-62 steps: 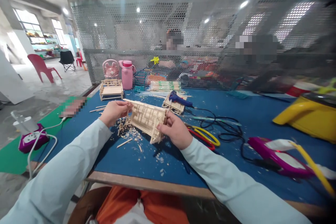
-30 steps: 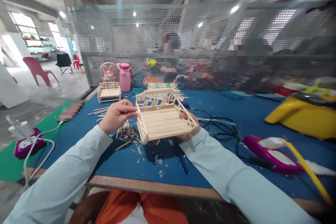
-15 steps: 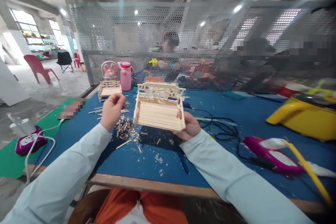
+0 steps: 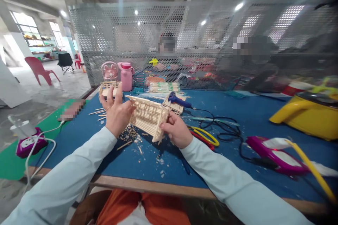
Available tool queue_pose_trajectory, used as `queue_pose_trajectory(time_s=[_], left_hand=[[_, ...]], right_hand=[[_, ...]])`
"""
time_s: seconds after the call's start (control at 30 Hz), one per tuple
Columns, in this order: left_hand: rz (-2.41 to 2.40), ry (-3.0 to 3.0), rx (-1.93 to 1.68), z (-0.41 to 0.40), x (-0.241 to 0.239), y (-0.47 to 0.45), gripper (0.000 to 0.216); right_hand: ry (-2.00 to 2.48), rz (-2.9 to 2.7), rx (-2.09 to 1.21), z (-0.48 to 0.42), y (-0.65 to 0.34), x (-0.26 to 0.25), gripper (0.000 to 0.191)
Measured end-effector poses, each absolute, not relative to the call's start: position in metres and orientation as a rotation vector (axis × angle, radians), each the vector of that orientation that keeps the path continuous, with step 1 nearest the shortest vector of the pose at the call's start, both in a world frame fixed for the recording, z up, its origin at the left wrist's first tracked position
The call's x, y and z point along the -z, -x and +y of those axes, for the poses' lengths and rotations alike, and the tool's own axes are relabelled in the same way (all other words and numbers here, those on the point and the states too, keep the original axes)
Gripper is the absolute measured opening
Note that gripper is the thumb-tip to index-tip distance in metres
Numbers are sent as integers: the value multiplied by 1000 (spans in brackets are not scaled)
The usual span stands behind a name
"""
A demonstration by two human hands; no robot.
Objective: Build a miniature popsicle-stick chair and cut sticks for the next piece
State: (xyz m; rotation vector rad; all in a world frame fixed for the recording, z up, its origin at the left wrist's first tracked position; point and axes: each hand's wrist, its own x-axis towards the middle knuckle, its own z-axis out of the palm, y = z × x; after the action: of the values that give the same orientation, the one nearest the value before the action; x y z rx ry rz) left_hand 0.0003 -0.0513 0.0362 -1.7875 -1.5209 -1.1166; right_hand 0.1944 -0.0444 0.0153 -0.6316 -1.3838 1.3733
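A small slatted model (image 4: 148,119) built of thin wooden sticks, with a railing along one side, is held tilted above the blue table mat. My right hand (image 4: 178,129) grips its right end between thumb and fingers. At its left end, my left hand (image 4: 117,114) pinches a corner with thumb and forefinger while its other fingers are spread upward. A blue glue gun (image 4: 179,100) lies behind, on another stick piece (image 4: 174,108). Stick offcuts (image 4: 129,134) are scattered below the model. Beyond my left hand stands a similar stick model (image 4: 104,87), partly hidden by the fingers.
Yellow and red handled tools (image 4: 207,136) lie beside black cable loops (image 4: 224,130). A purple power strip (image 4: 274,156) and a yellow container (image 4: 308,116) are at right. Behind stand a pink bottle (image 4: 126,77), bundled sticks (image 4: 163,86) and a mesh screen (image 4: 126,31), with people beyond.
My left hand has come across and taken the model's left end. The model has been turned and tilted, its right end nearer me. The glue gun and yellow and red handles are now uncovered.
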Motion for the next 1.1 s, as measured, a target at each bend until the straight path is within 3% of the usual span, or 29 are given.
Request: queue_pose_trajectory(time_s=[0.37,0.6,0.7,0.87,0.93,1.03,1.1], left_hand=[[-1532,1805,1068,-47,-32,-2,15],[-1422,1961,1277,-47,-33,1,12],[-1348,1993,1720,-49,-35,-2,14],[-1487,1840,2982,-46,-46,2,27],[-1558,1651,3208,-41,-52,12,32],[-1672,1457,3003,-31,-54,34,37],[-1895,1538,2523,-24,-50,49,35]], right_hand=[[657,-1449,-1351,-46,-193,-13,42],[670,-1353,-1369,-47,-191,-17,39],[677,-1250,-1359,-45,-191,-22,36],[726,-1121,-1354,-40,-194,-27,38],[738,-1077,-1361,-38,-194,-28,39],[731,-1059,-1345,-37,-195,-26,40],[725,-1084,-1332,-36,-195,-24,40]])
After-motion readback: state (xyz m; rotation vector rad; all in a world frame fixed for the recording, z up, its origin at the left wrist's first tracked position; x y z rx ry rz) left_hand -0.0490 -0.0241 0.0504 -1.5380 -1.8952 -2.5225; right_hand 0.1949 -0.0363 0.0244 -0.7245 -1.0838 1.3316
